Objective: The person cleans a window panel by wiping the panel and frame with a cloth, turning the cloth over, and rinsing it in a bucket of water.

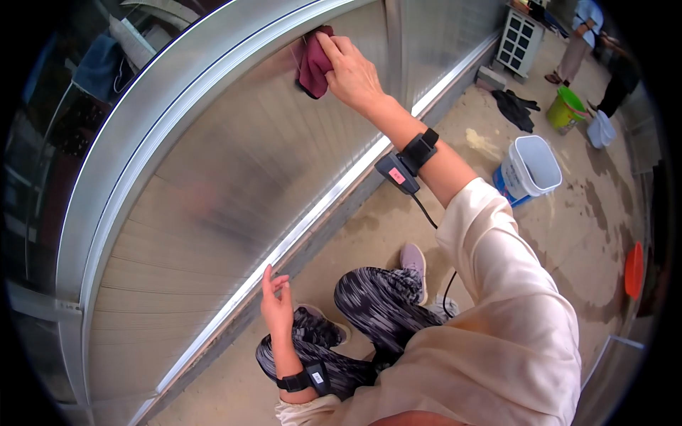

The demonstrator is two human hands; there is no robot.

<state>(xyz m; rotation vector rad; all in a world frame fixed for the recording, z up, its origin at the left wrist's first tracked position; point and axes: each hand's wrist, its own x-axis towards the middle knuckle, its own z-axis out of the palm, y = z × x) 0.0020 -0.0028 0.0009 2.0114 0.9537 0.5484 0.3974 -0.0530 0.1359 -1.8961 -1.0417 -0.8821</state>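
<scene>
My right hand (352, 74) presses a maroon cloth (315, 65) against the upper part of a shiny metal panel (213, 192), close under its silvery frame (117, 184). The fingers lie over the cloth and hide part of it. Lower down, my left hand (277, 305) is held near the panel's bottom rail (245, 290), its index finger stretched out and the others loosely bent. Nothing is in it. Whether its fingertips touch the rail I cannot tell.
On the concrete floor stand a white bucket (531, 170), a green bucket (566, 111) and a pale blue bucket (601, 130). Black gloves (516, 108) lie beside them. An orange basin (634, 270) is at the right. Another person (582, 35) stands farther back, near a white box-shaped unit (516, 46).
</scene>
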